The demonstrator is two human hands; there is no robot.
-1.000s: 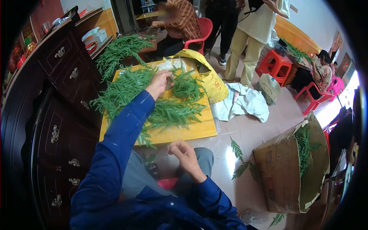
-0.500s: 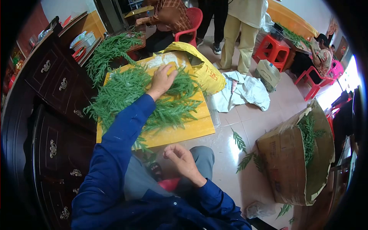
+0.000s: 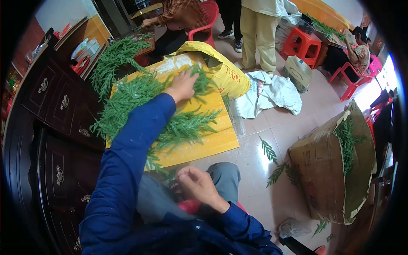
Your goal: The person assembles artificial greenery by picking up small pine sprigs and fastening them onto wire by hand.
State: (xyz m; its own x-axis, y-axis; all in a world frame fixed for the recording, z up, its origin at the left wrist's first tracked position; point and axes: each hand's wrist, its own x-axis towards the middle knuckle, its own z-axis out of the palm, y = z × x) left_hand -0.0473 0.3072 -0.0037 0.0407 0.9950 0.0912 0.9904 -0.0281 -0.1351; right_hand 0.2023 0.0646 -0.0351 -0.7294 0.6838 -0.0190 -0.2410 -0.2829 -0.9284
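My left hand (image 3: 182, 86) reaches over the yellow board (image 3: 227, 142), its fingers curled down on a green leafy sprig (image 3: 204, 80). That sprig lies near the far right part of the board, by a patch of white powder (image 3: 174, 63). A pile of green sprigs (image 3: 131, 100) covers the board's left side, dusted with white in places. More sprigs (image 3: 191, 125) lie closer to me, below my left wrist. Above my lap, my right hand (image 3: 197, 185) is closed, thumb against curled fingers; nothing shows in it.
A yellow sack (image 3: 229, 76) stands against the board's far right edge, beside a white sack (image 3: 276, 95) on the floor. At right stands a cardboard box (image 3: 323, 170) with greenery. Dark drawers (image 3: 63, 123) flank my left. Other people sit and stand beyond.
The sprig under my left hand has shifted toward the powder and bunched up, baring board to its right. My right hand has moved slightly, fingers more curled. The view has shifted slightly.
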